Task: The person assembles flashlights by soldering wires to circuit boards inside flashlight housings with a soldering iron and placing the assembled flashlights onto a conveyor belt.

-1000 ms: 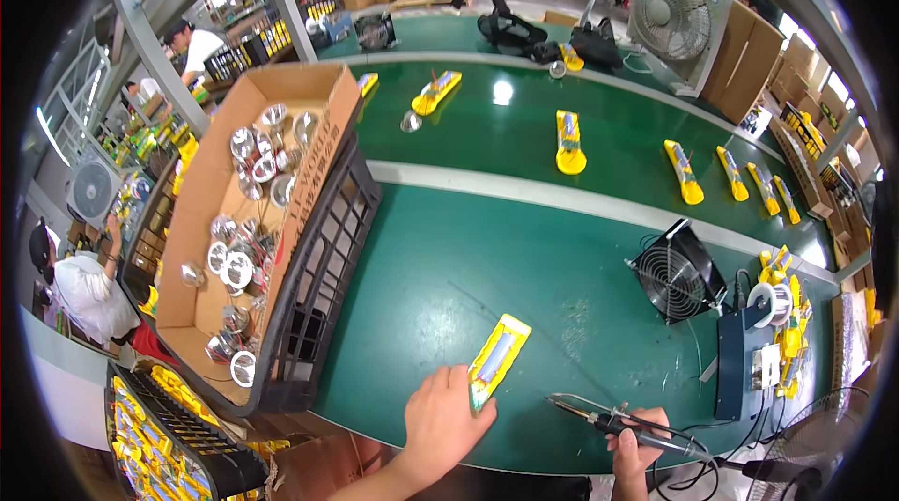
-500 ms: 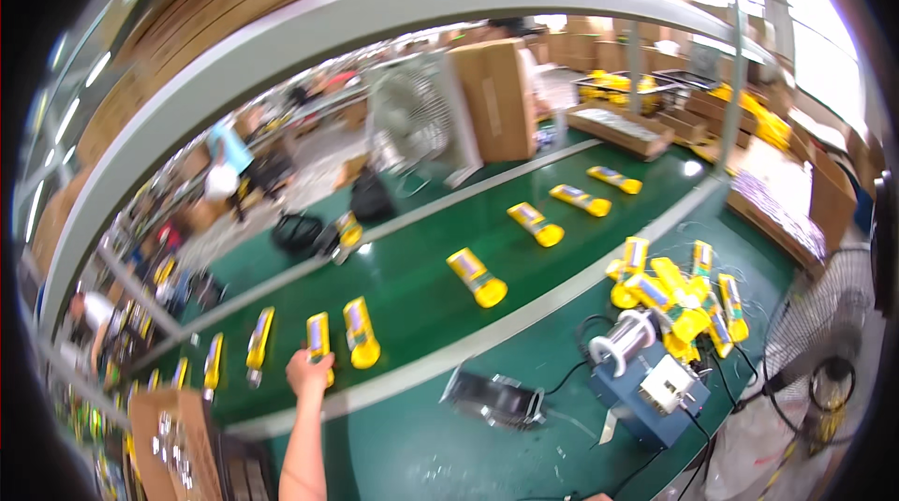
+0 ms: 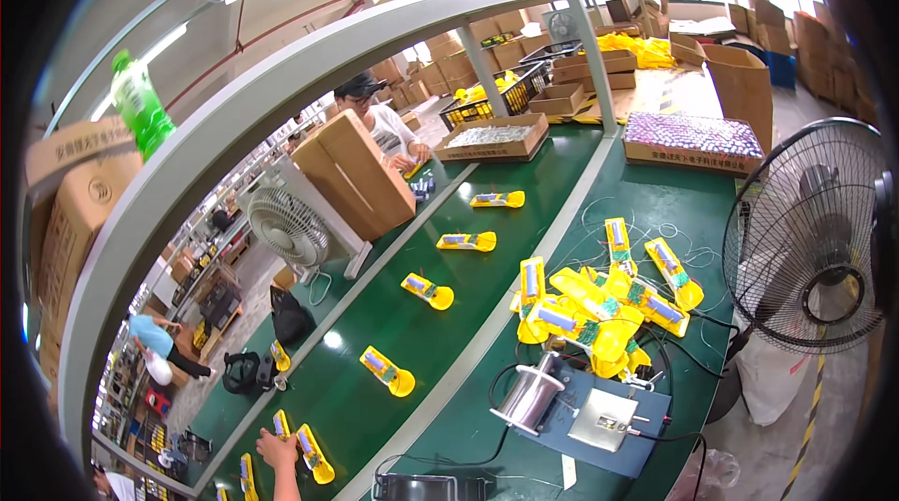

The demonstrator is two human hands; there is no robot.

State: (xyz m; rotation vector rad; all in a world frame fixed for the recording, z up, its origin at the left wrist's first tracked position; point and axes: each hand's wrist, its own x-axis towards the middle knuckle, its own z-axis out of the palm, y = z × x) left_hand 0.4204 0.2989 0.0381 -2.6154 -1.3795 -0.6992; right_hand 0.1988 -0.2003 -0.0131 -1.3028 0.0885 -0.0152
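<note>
At the lower left, my left hand is closed on a yellow plastic shell, whose far end shows beyond the fingers. It lies on the green conveyor belt. Right beside the hand rests another yellow shell, fitted with a purple-blue cell and a small green board. More such shells stretch up the belt in a loose row, one of them a paddle-shaped shell near the middle. My right hand is out of view.
On the bench at right lies a pile of yellow shells among thin wires. Before it stand a silvery wire spool and a blue-grey box. A black fan borders the right side. Across the belt, a co-worker handles something yellow.
My view has swung to the right, so the belt, pile and fan sit differently in the picture. My left hand stays at a shell on the belt.
</note>
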